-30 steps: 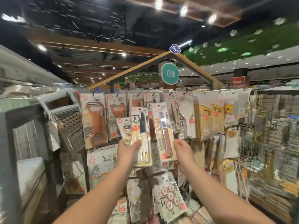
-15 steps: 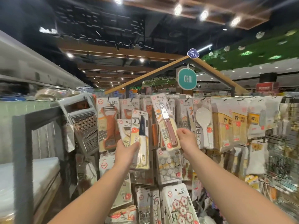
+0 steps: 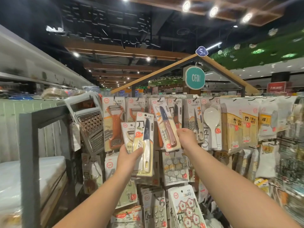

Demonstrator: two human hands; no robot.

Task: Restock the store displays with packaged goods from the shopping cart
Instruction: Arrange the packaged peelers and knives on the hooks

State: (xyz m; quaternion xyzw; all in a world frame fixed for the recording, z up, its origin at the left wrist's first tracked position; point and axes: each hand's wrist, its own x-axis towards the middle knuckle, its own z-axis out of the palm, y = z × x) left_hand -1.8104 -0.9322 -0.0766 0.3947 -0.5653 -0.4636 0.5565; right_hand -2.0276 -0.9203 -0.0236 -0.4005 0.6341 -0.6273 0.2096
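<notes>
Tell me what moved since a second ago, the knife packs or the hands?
The right hand lifted its pink-handled knife pack up to the top row of hooks, tilting it, with the pack's top now among the hanging packs. The left hand still holds the cream knife pack and a peeler pack lower down.

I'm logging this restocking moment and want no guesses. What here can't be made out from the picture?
Head view only:
- Whether the pink-handled knife pack is on its hook yet: its top overlaps other packs.
- Right hand fingers: behind that pack.
- Shopping cart: out of frame.
- Goods at the far right: blurred.
- Small print on the white-handled knife pack and peeler pack in the left hand: too small.
</notes>
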